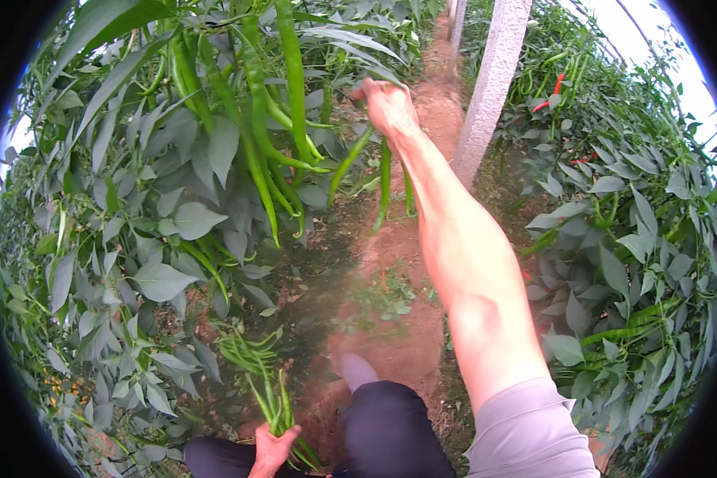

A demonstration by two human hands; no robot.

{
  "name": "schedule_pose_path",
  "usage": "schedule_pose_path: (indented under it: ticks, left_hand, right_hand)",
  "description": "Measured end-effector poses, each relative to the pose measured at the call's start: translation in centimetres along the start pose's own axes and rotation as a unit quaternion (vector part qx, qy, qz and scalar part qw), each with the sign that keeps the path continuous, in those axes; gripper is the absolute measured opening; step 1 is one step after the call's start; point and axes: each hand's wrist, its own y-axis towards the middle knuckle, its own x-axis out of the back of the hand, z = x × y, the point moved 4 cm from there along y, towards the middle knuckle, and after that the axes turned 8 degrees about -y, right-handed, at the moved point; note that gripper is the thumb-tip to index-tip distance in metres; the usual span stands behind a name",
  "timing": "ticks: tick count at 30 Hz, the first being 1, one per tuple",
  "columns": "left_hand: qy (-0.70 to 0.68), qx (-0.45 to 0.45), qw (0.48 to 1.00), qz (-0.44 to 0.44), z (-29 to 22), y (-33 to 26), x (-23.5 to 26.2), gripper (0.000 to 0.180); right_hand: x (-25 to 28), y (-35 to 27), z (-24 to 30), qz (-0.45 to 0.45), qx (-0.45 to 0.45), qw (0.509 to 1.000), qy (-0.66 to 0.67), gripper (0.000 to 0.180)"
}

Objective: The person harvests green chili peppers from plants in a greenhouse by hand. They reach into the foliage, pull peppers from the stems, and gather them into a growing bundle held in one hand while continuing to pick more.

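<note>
Take long, smooth green peppers [279, 408], probably light, brittle, by stems, with left hand [271, 448] clenched round several, right hand [392, 109] curled, hold indeterminable.

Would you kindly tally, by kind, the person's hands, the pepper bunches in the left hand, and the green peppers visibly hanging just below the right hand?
Hands (left hand, right hand): 2
Held pepper bunch: 1
Hanging green peppers, visible ones: 3
Total: 6
</note>
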Motion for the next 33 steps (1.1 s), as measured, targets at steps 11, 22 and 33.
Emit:
schedule_pose_path:
  ticks: [11,22,33]
  left_hand:
    - [0.024,-0.009,1.000,-0.012,-2.0,0.7,-0.1,0.017]
    - [0.030,-0.008,1.000,0.002,-1.3,1.9,-0.2,0.018]
    - [0.064,0.010,0.998,-0.017,-0.3,1.3,0.1,0.021]
  right_hand:
    - [-0.5,2.5,2.0,0.027,-0.081,0.987,0.134,0.038]
    - [-2.5,0.4,4.5,0.224,-0.013,0.933,0.280,0.033]
    - [1.5,-1.1,7.3,0.274,0.081,0.923,0.258,0.029]
